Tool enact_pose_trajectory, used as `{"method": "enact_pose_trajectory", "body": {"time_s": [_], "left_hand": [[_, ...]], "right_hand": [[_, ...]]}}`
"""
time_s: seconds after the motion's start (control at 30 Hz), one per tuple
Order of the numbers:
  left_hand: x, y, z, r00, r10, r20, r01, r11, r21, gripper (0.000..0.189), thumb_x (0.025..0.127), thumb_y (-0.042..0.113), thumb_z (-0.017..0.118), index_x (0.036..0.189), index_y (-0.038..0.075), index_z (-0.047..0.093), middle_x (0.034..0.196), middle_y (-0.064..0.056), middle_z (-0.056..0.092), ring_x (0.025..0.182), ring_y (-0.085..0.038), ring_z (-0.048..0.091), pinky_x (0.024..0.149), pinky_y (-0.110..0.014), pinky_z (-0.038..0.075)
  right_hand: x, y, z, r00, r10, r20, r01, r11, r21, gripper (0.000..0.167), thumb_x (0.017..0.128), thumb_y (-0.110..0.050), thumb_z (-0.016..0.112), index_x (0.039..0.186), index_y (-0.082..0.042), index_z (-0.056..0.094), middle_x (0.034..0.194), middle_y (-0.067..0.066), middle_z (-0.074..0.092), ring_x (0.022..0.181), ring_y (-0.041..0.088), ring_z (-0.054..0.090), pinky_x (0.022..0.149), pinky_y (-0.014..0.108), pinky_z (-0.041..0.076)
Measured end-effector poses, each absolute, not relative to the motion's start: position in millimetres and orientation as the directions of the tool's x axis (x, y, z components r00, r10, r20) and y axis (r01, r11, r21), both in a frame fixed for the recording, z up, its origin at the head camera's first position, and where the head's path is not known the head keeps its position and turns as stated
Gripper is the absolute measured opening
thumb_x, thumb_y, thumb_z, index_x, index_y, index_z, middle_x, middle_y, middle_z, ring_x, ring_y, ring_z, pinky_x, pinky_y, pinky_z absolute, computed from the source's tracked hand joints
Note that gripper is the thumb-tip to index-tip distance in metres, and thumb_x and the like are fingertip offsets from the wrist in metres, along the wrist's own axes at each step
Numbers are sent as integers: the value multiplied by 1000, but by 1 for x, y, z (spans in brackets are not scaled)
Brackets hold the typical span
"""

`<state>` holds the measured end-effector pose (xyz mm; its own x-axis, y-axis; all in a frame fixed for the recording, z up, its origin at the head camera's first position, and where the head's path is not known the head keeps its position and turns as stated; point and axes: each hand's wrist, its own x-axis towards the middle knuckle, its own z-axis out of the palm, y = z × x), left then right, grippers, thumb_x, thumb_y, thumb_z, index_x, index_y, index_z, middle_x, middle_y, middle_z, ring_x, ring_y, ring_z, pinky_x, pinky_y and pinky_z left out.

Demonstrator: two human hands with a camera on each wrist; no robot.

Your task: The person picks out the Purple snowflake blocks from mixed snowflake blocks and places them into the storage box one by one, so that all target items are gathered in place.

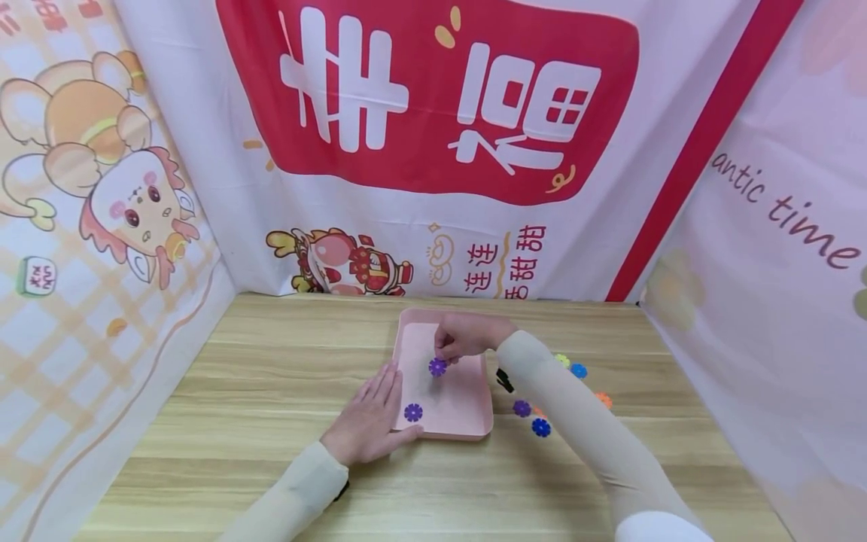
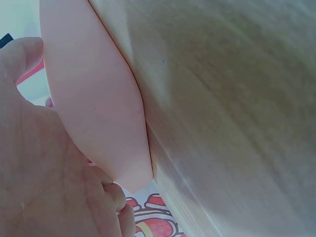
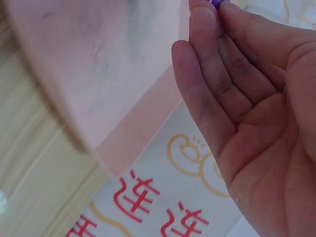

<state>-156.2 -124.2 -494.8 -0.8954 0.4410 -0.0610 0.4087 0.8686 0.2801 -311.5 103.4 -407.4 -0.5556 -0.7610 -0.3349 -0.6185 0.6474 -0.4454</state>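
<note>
A pink rectangular tray [image 1: 460, 418] lies on the wooden table. Over it, my right hand [image 1: 474, 335] pinches a purple snowflake-shaped plastic disc [image 1: 437, 366] between thumb and fingertips; only a sliver of that disc [image 3: 216, 3] shows at the top of the right wrist view. A second purple disc [image 1: 413, 412] is inside the tray near its front left corner. My left hand [image 1: 369, 421] rests against the tray's left side with fingers extended, thumb at the front rim. In the left wrist view the tray's outer wall [image 2: 98, 98] runs beside the palm.
Right of the tray, partly behind my right forearm, lie loose discs: purple [image 1: 521, 408], dark blue [image 1: 541, 427], light blue [image 1: 579, 370], yellow-green [image 1: 563, 360] and orange [image 1: 603, 400]. Printed cloth walls [image 1: 433, 248] enclose the table's back and sides.
</note>
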Motion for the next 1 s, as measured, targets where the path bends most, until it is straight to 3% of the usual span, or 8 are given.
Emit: {"method": "enact_pose_trajectory", "body": {"time_s": [0.33,0.6,1.0], "left_hand": [[-158,-126,-499,-892,449,-47,416,857,304,103,102,68,50,166,-7,18,177,-25,5,166,-41,10,135,-56,17],[-158,-126,-497,-894,444,-67,415,874,254,102,103,69,48,166,-6,18,177,-24,6,166,-39,10,135,-55,18],[-158,-125,-497,-892,448,-52,422,871,253,102,103,68,49,165,-7,18,177,-25,7,165,-40,11,135,-55,19]], "right_hand": [[-318,74,-428,-556,-765,-326,-697,643,-318,19,104,-27,70,88,-25,79,85,-10,78,75,1,64,70,17,53],[-318,68,-451,-583,-729,-358,-554,679,-482,14,103,-17,70,95,-15,82,85,-6,77,77,6,67,78,20,58],[-315,65,-469,-576,-747,-332,-562,657,-502,14,102,-15,71,94,-13,82,83,-1,78,72,4,65,72,17,58]]}}
